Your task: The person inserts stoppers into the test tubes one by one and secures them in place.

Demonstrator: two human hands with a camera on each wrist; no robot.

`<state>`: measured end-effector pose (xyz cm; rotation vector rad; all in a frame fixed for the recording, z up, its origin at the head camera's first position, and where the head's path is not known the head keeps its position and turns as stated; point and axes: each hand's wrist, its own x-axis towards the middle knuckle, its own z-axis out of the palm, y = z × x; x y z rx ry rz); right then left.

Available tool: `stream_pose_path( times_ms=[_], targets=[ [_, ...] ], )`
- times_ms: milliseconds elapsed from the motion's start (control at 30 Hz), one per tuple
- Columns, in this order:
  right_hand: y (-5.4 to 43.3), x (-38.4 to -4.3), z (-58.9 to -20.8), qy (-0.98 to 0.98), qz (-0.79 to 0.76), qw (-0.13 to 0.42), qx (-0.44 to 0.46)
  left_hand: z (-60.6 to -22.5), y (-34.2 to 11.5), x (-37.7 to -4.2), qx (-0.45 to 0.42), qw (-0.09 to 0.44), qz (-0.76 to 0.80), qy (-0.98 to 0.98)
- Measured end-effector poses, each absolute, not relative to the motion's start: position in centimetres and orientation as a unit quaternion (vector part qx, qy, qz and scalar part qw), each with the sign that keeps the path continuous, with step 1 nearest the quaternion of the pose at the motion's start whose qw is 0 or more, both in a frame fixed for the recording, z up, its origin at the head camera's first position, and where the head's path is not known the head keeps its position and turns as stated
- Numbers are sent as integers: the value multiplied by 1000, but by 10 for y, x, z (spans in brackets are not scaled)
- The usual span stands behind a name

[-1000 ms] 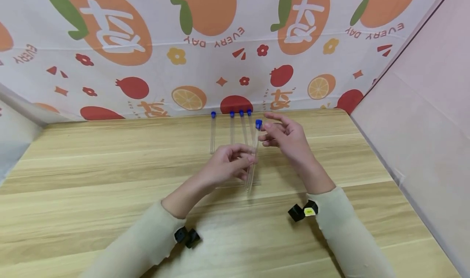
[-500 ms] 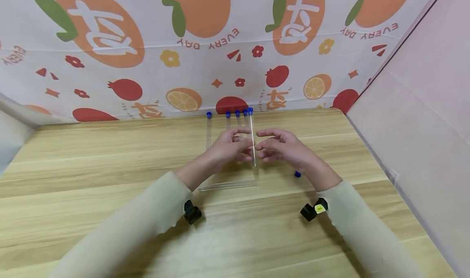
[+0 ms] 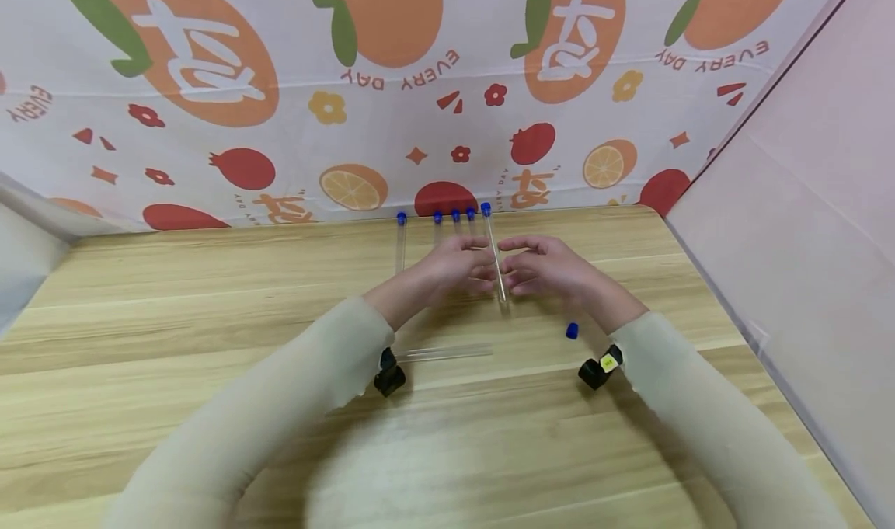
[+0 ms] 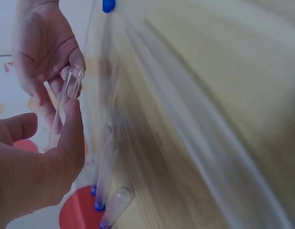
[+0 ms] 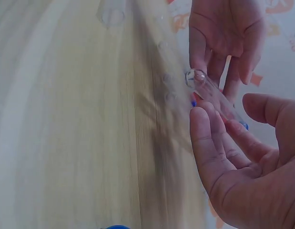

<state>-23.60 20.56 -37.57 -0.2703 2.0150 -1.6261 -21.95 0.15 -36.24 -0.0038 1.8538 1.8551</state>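
Observation:
A clear test tube (image 3: 495,257) with a blue cap slants between my hands, cap end toward the fabric backdrop. The left hand (image 3: 457,269) holds it from the left; its thumb lies beside the tube (image 4: 66,102) in the left wrist view. My right hand (image 3: 548,265) is close on the other side with its fingers loosely bent, and fingertips appear to touch the tube (image 5: 216,93) in the right wrist view. Several more blue-capped test tubes (image 3: 402,241) lie along the table's back edge, partly hidden behind the left hand.
An uncapped-looking clear tube (image 3: 447,352) lies crosswise on the wooden table (image 3: 489,436); the left sleeve covers its left end. A blue cap (image 3: 572,331) sits by the right wrist. Fruit-patterned fabric (image 3: 391,125) rises behind the table, and a pale wall (image 3: 790,203) is on the right.
The capped tube has moved from a hold nearer the body toward the table's back, near the row. Both hands travelled forward with it. A blue cap near the right wrist has come into view.

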Motion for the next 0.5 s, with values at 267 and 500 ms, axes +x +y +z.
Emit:
stream_pose_path(
  times_ms=[267,500],
  targets=[
    [201,-263,-387,743,-614,263,-45,-363,4,-248,-15,268,665,697],
    [204,-275,-392,758,-594,264,-50,-362,9,-259,-9,276,659,700]
  ],
)
